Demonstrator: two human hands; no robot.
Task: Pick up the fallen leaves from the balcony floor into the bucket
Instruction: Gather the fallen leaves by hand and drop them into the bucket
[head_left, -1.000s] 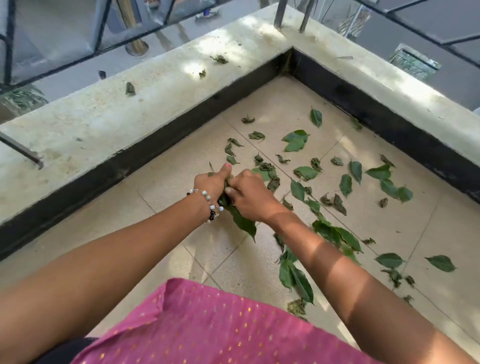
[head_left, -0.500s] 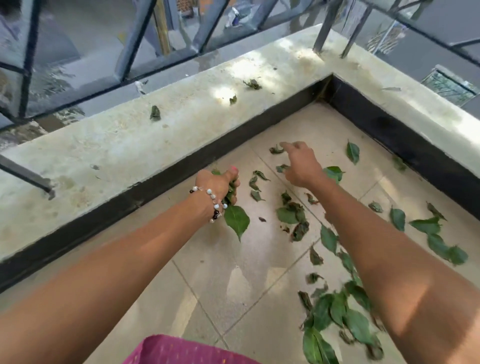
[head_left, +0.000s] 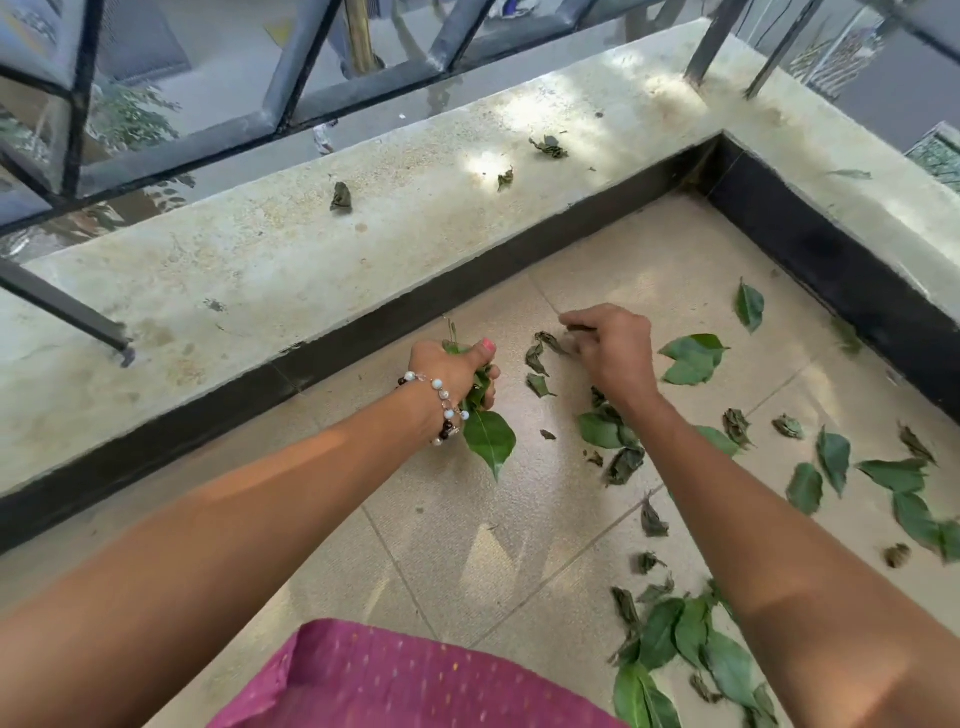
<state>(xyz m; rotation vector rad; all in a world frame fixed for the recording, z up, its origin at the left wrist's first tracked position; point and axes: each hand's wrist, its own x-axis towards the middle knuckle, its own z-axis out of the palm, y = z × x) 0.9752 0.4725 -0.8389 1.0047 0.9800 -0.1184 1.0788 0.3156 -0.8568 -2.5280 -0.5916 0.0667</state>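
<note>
Counts, head view. Hands: 2, left hand (head_left: 451, 370) and right hand (head_left: 613, 349). Bunch of leaves (head_left: 480, 410) in the left fist: 1; leaves within not countable. Loose leaves on the floor (head_left: 441, 530), centre to lower right of frame: roughly 30; overlaps block an exact count. Shrivelled leaves on the ledge (head_left: 291, 270), upper centre: 3. Beaded bracelet (head_left: 442, 397): 1.

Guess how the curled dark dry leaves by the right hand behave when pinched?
The curled dark dry leaves look shrivelled, so probably brittle and apt to crumble under the right hand. Likely very light and may scoot when nudged. The flat green leaves appear fresher, probably floppier.
</note>
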